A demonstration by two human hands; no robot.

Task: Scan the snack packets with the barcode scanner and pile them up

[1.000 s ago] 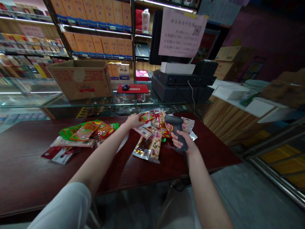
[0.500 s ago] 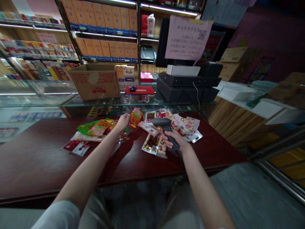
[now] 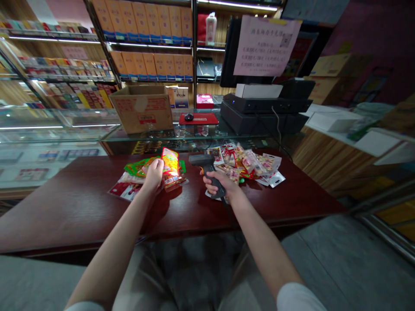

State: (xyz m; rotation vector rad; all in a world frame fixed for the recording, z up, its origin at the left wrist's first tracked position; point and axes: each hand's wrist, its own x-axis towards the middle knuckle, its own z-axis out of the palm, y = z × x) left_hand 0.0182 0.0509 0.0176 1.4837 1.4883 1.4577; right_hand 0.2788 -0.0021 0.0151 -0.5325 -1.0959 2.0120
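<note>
My left hand is closed on the edge of a red-and-yellow snack packet, held up above the left pile. Bright light falls on the packet's lower part. Wrapped round the handle of a black barcode scanner is my right hand, with the scanner's head pointing left at the packet. Under and beside my left hand lies a pile of green, orange and red snack packets. Behind and to the right of the scanner is another heap of snack packets, partly hidden by my right hand and the scanner.
A glass counter runs behind the dark red table, with an open cardboard box, a mouse on a red mat and a black cash drawer on it. A monitor with a paper notice stands behind.
The packet in my left hand has moved left, over the left pile, and now stands more upright. The scanner has shifted left, and light now shines on the packet.
</note>
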